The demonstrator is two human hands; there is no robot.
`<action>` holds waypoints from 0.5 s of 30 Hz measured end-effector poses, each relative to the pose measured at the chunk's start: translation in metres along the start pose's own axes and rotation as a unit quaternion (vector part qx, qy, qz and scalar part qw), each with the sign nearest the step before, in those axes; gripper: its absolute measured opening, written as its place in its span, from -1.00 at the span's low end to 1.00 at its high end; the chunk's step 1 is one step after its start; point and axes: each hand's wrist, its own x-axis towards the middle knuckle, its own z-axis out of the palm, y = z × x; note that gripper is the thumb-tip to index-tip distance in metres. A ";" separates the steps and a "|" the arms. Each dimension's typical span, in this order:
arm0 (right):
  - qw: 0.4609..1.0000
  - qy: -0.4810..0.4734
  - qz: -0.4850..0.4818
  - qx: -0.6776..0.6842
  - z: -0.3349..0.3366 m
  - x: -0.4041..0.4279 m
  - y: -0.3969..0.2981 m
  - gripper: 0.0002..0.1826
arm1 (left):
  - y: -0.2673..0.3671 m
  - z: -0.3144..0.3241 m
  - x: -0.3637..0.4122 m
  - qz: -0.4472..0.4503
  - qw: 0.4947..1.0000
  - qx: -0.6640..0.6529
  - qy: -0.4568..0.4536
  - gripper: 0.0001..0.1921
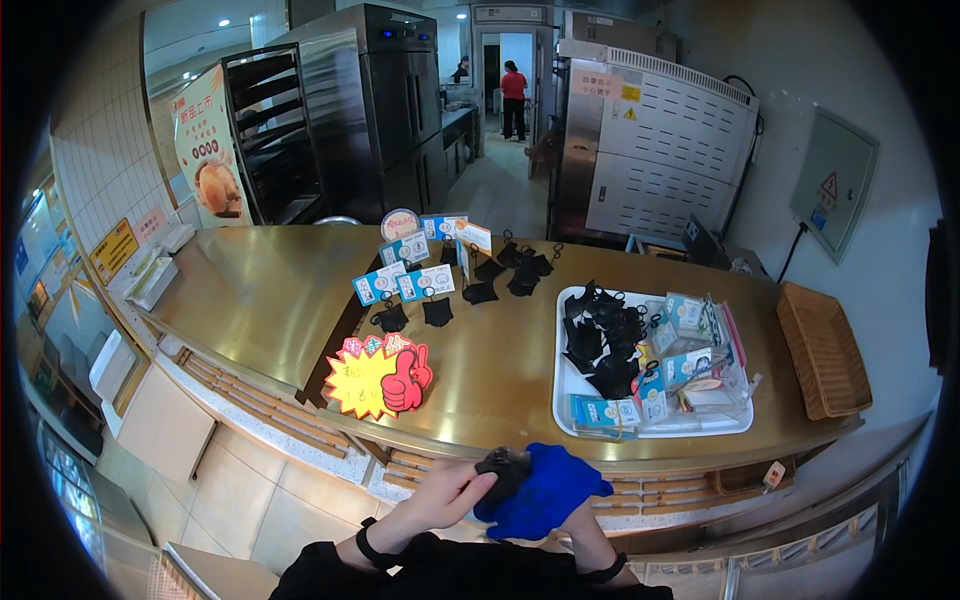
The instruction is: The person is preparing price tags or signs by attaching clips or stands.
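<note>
My left hand [450, 491] grips a black tag holder [502, 472], its shape partly hidden by the fingers. A blue cloth [551, 487] covers most of my right hand [585, 525], which presses it against the holder's right side. Both hands are just off the counter's near edge. On the brass-coloured counter [487, 375] stand several blue-and-white price cards [426, 283] in black clip bases [437, 312]. More black bases [523, 274] lie behind them. A white tray [559, 405] to the right holds a heap of black bases [600, 337] and many cards in clear sleeves [686, 364].
A yellow starburst sign with a red thumb [375, 379] lies at the counter's near left. At the right end is a wicker basket [825, 349]. Behind stand a dark tray rack [274, 127], a steel refrigerator [401, 105] and a large vented metal unit [667, 142]. A person in red [514, 94] stands far back.
</note>
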 end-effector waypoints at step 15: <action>0.998 -0.032 -0.055 -0.002 -0.007 0.004 -0.006 -0.60 | 0.008 -0.011 0.010 0.041 0.987 0.015 -0.153 -0.71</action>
